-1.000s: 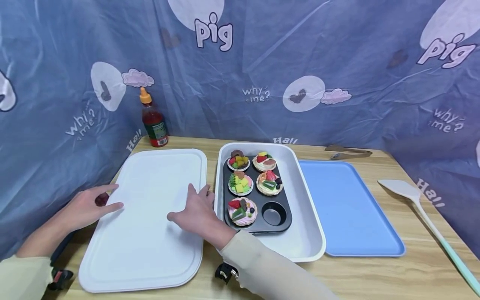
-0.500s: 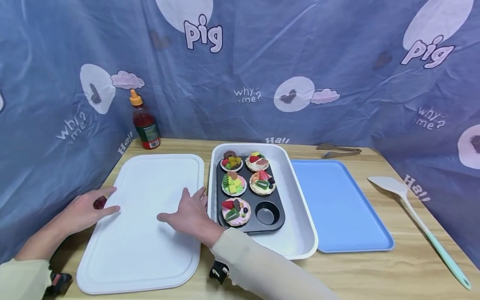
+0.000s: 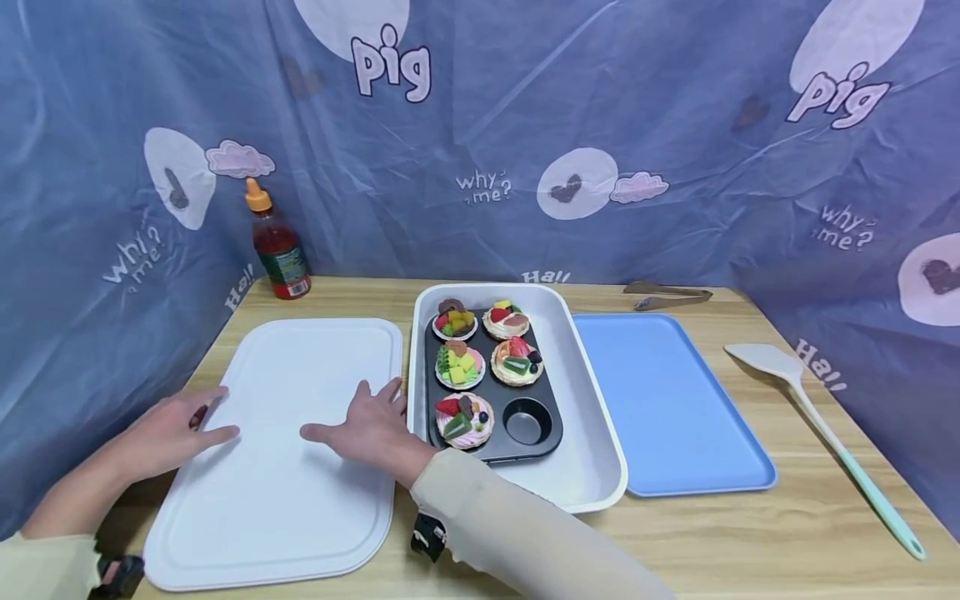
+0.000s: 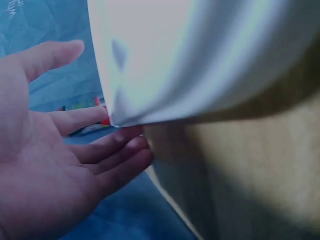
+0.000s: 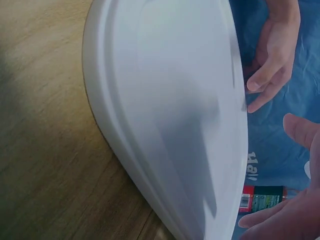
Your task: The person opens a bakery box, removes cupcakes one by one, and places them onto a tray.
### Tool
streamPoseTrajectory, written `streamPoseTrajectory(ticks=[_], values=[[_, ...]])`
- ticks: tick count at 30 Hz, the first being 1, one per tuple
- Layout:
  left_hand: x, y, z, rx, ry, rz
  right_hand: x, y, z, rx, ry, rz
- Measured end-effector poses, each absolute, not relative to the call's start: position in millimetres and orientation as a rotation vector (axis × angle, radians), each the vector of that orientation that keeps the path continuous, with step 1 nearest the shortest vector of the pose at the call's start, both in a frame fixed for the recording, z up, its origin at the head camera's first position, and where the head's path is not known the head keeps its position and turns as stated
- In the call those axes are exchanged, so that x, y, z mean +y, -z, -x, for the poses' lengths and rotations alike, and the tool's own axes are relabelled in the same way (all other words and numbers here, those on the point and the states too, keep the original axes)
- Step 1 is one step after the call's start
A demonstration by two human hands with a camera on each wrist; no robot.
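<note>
A white rectangular lid [image 3: 285, 500] with a rounded raised rim lies at the left of the table. My left hand [image 3: 161, 433] is at its left edge, fingers spread and thumb apart. In the left wrist view, the fingertips [image 4: 131, 134] touch or nearly touch the lid's edge. Above the lid's right side is my right hand [image 3: 367, 429], fingers extended toward the right edge and thumb pointing left. Whether its fingertips touch the lid is hard to tell. Beside that hand, a white deep tray [image 3: 592, 467] holds a dark muffin tin [image 3: 551, 392] with several fruit-topped tarts [image 3: 463, 421] and one vacant cup.
A blue tray [image 3: 667, 408] lies right of the white tray. Metal tongs [image 3: 667, 296] lie at the back, and a white spatula [image 3: 795, 383] with a green handle at far right. A red sauce bottle [image 3: 281, 254] stands back left, by the blue cloth wall [image 3: 450, 225].
The lid has shifted slightly toward me, and its gap to the white tray has narrowed. Both hands stay at its sides. The whole view has swung a little to the right.
</note>
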State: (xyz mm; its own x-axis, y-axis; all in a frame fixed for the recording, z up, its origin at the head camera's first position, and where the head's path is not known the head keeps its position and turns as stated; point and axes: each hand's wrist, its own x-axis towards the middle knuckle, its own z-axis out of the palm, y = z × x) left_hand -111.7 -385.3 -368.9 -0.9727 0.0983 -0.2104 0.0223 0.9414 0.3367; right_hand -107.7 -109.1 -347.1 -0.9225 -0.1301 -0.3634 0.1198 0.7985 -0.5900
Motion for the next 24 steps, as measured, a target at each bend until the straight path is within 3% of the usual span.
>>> streamPoseTrajectory(ticks=[14, 24], values=[[-377.1, 357.2, 95.8, 2.853, -0.521, -0.085, -101.6, 340.1, 101.8, 2.595, 0.918, 0.216], [-335.0, 330.9, 95.7, 3.007, -0.762, -0.188, -75.0, 311.7, 98.4, 2.492, 1.048, 0.509]])
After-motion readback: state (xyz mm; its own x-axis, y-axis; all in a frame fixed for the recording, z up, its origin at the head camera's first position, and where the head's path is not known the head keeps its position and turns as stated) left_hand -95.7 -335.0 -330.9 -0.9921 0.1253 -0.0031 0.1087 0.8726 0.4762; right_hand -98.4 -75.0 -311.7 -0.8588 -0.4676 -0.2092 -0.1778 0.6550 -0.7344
